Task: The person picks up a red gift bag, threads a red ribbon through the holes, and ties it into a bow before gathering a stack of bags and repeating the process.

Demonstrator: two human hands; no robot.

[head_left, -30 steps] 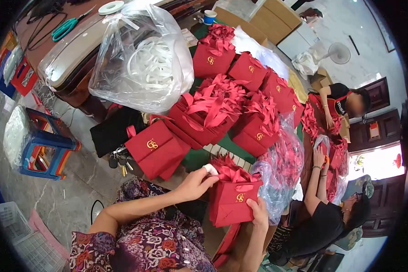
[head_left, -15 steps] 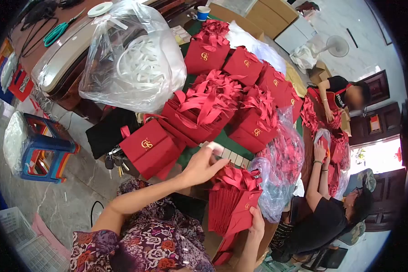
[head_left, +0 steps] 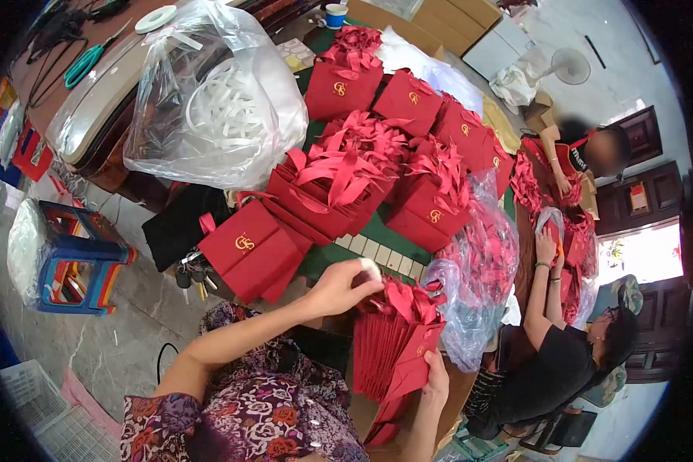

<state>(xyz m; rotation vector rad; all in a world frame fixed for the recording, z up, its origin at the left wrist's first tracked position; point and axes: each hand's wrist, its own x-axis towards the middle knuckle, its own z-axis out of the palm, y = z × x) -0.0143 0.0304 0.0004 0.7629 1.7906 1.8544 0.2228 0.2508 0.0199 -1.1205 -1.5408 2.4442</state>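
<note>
A stack of red paper gift bags with red ribbon handles stands upright in front of me. My right hand grips its near right side, by the end bag with a gold logo. Above the stack's left end, my left hand is closed, thumb and index finger drawn together beside the ribbons. A white covering wraps one of its fingertips. Whatever may be between those fingers is too small to make out. Just beyond, a row of small pale cards lies on the green mat.
More red bags stand in bunches across the table. A clear plastic bag of white ribbon is at the back left, and another plastic bag is to the right. Two people work at a table on the right. A blue stool stands left.
My left hand has shifted slightly, and its thumb and index finger have come closer together beside the ribbons. My right hand keeps its hold. The view has moved a little.
</note>
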